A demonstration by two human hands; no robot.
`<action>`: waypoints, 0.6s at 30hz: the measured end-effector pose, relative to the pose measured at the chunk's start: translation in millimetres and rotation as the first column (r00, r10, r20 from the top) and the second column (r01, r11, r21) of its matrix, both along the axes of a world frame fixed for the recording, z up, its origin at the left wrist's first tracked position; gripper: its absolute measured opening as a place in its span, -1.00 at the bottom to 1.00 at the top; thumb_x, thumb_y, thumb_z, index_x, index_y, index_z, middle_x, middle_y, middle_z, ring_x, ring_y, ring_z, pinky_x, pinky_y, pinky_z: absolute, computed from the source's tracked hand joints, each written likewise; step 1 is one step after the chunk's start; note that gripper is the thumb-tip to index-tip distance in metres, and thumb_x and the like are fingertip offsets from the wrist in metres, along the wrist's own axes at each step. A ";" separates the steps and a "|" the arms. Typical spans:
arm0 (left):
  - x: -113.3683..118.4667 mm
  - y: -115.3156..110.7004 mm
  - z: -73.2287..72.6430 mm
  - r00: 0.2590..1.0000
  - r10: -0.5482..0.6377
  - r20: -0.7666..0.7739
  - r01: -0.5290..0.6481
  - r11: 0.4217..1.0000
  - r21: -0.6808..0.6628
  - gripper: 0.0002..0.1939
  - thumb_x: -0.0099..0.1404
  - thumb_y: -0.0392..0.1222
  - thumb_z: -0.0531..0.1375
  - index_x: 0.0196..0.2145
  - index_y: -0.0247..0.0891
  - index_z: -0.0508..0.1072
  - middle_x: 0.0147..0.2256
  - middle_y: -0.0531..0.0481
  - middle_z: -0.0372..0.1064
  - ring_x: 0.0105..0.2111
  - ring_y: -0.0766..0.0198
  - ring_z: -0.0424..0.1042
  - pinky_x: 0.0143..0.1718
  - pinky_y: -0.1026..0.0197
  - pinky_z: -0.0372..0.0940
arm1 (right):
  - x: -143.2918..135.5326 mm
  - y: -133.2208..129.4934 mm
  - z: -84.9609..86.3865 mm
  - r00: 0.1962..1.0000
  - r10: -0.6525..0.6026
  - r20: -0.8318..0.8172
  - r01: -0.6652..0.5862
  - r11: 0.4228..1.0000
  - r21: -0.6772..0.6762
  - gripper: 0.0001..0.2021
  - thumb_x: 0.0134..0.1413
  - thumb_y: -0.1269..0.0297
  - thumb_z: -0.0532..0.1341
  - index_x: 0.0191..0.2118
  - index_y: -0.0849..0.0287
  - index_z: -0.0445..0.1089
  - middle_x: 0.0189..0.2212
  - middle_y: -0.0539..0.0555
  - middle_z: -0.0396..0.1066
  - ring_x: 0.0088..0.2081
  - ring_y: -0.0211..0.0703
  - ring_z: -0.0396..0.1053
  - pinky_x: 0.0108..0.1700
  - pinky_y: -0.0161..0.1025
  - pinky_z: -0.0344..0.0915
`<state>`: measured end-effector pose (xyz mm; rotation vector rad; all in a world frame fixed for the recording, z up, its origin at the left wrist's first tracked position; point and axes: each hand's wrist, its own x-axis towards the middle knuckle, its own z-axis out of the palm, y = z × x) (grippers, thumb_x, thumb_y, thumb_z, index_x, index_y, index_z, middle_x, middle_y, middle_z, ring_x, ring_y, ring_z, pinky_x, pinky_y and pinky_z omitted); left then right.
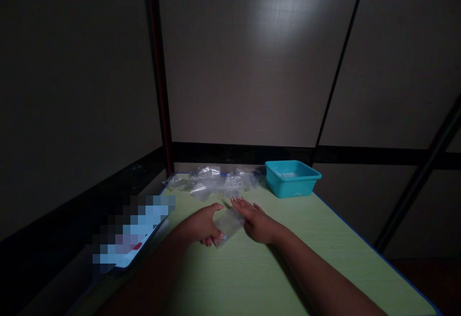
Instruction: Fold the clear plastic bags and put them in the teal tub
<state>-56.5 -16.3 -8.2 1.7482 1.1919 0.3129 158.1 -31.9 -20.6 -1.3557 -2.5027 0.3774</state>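
A small clear plastic bag is held low over the table between my two hands. My left hand pinches its near left edge with the lower fingers, while one finger reaches out above it. At the bag's right side, my right hand is open with its fingers stretched out and close together, touching or just over the bag. Whether anything is inside the bag I cannot tell. Beyond my hands lies a loose heap of clear plastic bags.
The pale green table has a blue edge and stands against a panelled wall. A turquoise plastic basin is at the far right corner. On the left a lit screen, mostly pixelated, leans at the table's edge.
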 end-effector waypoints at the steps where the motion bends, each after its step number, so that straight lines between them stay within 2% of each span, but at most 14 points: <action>1: -0.1 -0.8 1.1 1.000 0.003 -0.021 -0.003 1.000 0.006 -0.17 -0.03 -0.35 0.18 0.16 -0.26 -0.12 -0.67 0.15 0.34 -0.74 0.39 0.23 -0.74 0.43 0.07 | 0.1 -0.2 0.2 1.000 0.000 -0.001 0.000 1.000 0.001 -0.22 -0.06 0.51 -0.02 0.23 -0.11 -0.43 0.26 0.01 -0.35 0.24 -0.11 -0.37 0.14 0.14 -0.26; 6: 0.0 -2.2 5.1 0.995 0.037 -0.090 -0.033 0.998 0.046 -0.16 -0.03 -0.35 0.19 0.17 -0.25 -0.12 -0.64 0.14 0.34 -0.73 0.40 0.25 -0.72 0.43 0.07 | 0.2 -0.1 0.3 1.000 0.001 -0.002 -0.001 1.000 -0.003 -0.22 -0.06 0.51 -0.02 0.23 -0.10 -0.43 0.26 0.02 -0.36 0.24 -0.10 -0.37 0.14 0.13 -0.27; 18: -0.6 3.0 -2.1 0.993 0.040 -0.112 -0.029 0.995 0.099 -0.15 -0.03 -0.32 0.21 0.16 -0.24 -0.11 -0.64 0.15 0.32 -0.73 0.41 0.25 -0.74 0.45 0.06 | 2.0 0.9 -3.1 0.999 0.006 -0.032 -0.005 1.000 0.015 -0.23 -0.05 0.51 -0.02 0.23 -0.11 -0.42 0.25 0.06 -0.32 0.24 -0.12 -0.33 0.13 0.16 -0.25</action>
